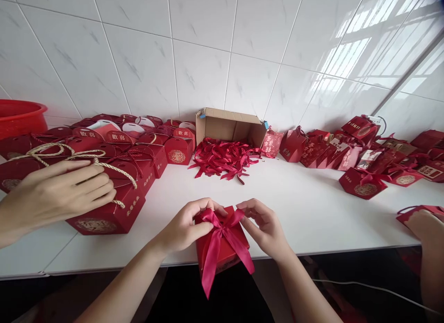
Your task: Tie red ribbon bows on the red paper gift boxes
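As the left hand [190,226] and right hand [262,226] pinch a bow's [222,229] two loops, the box [225,257] beneath it sits at the table's [166,198] near edge, ribbons [227,158] spilling from a carton [231,114] on the far side.

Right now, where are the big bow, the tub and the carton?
Big bow [222,229]: head view, its knot.
Tub [22,124]: head view, its outer wall.
Carton [224,128]: head view, its inner wall.
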Demonstrator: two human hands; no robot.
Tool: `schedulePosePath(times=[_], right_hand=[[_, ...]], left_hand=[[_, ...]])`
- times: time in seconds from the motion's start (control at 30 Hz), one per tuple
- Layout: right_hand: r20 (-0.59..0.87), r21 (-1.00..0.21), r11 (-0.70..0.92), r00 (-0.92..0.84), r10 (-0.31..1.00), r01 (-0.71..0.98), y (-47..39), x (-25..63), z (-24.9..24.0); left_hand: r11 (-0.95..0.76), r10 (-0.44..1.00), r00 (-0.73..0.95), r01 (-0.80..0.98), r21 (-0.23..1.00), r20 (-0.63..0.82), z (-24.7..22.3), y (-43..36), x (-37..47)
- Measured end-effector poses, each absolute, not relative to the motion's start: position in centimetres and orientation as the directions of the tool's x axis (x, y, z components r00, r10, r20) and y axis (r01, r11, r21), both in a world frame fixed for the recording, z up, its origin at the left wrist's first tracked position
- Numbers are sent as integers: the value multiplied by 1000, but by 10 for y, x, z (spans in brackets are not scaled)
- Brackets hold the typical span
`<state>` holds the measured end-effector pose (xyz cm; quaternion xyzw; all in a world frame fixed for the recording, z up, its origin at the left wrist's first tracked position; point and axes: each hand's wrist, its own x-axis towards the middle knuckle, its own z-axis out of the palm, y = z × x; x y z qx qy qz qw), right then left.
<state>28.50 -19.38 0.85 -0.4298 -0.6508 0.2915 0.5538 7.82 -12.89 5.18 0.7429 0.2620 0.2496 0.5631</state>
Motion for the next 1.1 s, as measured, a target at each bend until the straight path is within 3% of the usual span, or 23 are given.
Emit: schedulePosePath(times=[0.27, 0.47, 0.7, 0.93, 1.1], right_hand=[[523, -825, 475, 94, 847, 306, -190, 270, 9], [592, -755, 480, 151, 791, 447, -187, 268, 6], [686, -643, 508, 135, 715, 573, -188, 269, 3], [807, -500, 563, 117, 579, 657, -186, 268, 4], [831, -440, 587, 60, 553, 679, -189, 268, 7]], left_hand=[[-287, 727, 675, 132, 949, 126, 48, -134, 83], [-288, 689, 712, 98, 953, 135, 48, -136, 84], [-364, 795, 592, 291, 885, 132, 42, -138, 90], [-348, 792, 601, 302, 887, 106, 41, -135, 90], [-355, 769, 626, 257, 899, 125, 42, -135, 90]])
